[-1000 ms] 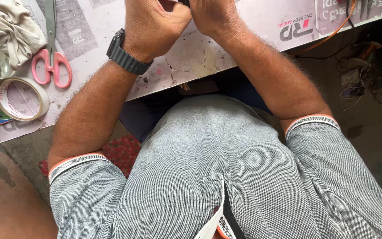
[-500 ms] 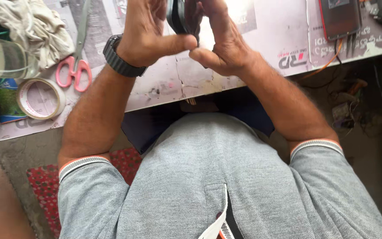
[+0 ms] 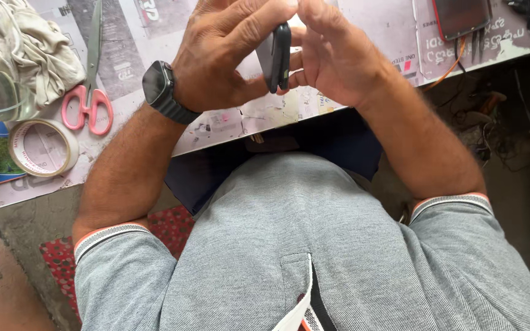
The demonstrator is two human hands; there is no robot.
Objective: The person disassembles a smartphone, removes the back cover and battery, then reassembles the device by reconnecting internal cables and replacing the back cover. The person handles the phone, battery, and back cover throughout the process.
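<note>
The left hand point(image 3: 228, 58) and right hand point(image 3: 338, 55) both grasp a thin dark phone point(image 3: 276, 56) edge-on. It looks stiff, smooth, probably slippery and fragile, so holding it by its long edges seems safest.

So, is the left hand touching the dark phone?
Touching. The head view shows the left hand with its fingers wrapped on the dark phone.

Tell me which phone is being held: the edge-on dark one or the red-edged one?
The dark phone, edge-on, pinched between left hand and right hand. The red-edged phone lies flat on the table, untouched, at the far right.
</note>
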